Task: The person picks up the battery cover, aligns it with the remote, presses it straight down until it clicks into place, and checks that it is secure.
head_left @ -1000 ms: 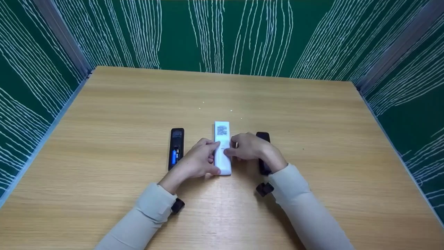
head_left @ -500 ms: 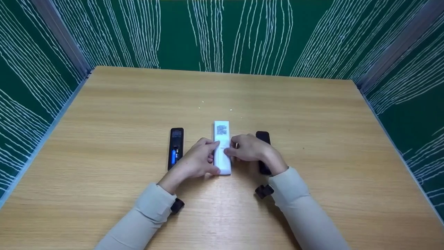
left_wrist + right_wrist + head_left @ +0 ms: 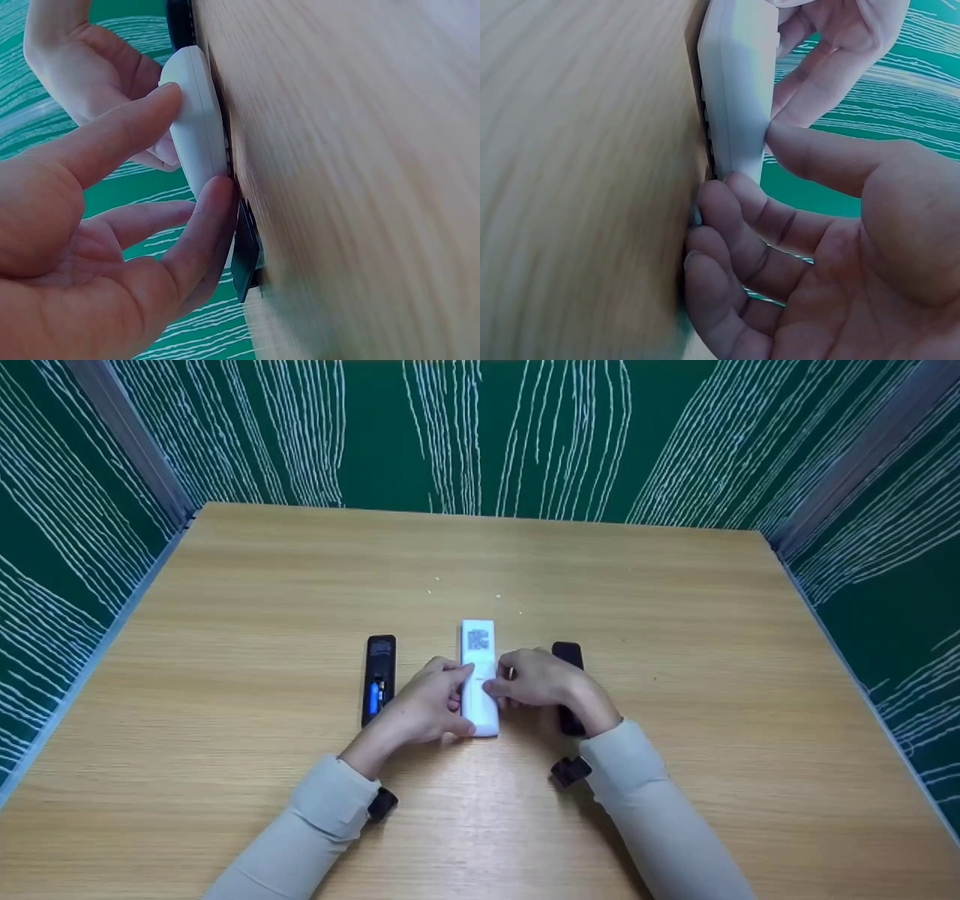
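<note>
A white remote control [image 3: 478, 709] lies on the table with its back up and a printed label at the far end. My left hand [image 3: 429, 706] grips it from the left, thumb near the close end and a fingertip on the back's left edge. From the right, my right hand [image 3: 546, 678] holds it, thumb on the back and fingertips along the side in the right wrist view. Button edges face the tabletop. Left of it is a black remote control [image 3: 382, 654] with an uncovered compartment; a blue battery [image 3: 374, 697] shows there. My right hand partly hides another black remote control [image 3: 568, 653].
The wooden table [image 3: 480, 547] has several tiny white specks beyond the white remote. Green walls [image 3: 382, 435] with white streaks border the back and sides. A dark wrist camera [image 3: 571, 772] hangs under the right cuff, another [image 3: 382, 804] under the left.
</note>
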Tool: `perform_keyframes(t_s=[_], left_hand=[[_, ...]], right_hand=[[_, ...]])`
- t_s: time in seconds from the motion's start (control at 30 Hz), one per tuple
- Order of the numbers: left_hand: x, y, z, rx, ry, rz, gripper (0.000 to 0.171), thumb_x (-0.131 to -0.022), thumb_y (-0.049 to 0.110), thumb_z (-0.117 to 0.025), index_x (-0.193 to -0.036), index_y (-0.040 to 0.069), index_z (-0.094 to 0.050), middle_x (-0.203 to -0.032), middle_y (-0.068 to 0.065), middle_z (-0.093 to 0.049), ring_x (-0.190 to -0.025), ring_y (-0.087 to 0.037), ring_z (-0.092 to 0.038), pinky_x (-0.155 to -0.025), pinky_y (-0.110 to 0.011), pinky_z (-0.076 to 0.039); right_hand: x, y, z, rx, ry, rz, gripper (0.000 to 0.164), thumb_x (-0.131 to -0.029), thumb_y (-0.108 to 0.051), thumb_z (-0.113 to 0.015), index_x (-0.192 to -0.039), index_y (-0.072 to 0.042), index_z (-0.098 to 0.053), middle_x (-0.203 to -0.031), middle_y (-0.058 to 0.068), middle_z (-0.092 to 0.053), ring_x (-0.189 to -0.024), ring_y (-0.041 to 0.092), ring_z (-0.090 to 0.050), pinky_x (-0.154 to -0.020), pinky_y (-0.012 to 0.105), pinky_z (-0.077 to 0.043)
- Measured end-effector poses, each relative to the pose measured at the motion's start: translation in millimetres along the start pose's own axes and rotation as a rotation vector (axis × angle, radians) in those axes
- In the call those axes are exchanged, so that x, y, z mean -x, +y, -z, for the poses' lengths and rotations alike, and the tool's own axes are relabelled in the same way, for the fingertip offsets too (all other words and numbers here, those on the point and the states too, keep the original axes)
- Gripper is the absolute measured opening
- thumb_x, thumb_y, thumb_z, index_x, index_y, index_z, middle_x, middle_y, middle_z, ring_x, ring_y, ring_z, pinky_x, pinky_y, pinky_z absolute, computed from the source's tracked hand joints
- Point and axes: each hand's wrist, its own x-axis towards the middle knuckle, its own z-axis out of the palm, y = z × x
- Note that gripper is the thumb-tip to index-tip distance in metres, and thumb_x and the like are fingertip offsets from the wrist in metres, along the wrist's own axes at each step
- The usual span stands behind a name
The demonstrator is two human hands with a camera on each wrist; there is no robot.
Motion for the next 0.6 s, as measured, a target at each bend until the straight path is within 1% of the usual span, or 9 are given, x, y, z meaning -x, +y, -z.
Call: perform_keyframes(t_s=[0.37, 0.6], left_hand=[[-1.4, 0.2, -0.1, 0.0, -0.003, 0.016, 0.097, -0.079, -0.005, -0.088, -0.161, -0.001, -0.038, -0.152, -0.015, -0.046, -0.113, -0.023, -0.059, -0.101, -0.033, -0.055], [-2.0, -0.7, 0.0, -0.006, -0.006, 0.018, 0.097, -0.079, -0.004, -0.088, -0.162, 0.0, -0.038, -0.152, -0.015, -0.046, -0.111, -0.022, -0.059, -0.1, -0.033, -0.055]], right_hand=[[1.5, -1.3, 0.4, 0.026, -0.021, 0.002, 0.026, -0.104, -0.036, -0.067, -0.092, -0.013, -0.069, -0.079, 0.003, -0.072, -0.066, 0.013, -0.058, -0.061, 0.026, -0.045], [4.1, -4.2, 0.8, 0.006, -0.059, -0.012, 0.024, -0.104, -0.034, -0.067, -0.094, -0.012, -0.068, -0.081, 0.003, -0.073, -0.069, 0.014, -0.06, -0.063, 0.027, -0.045]])
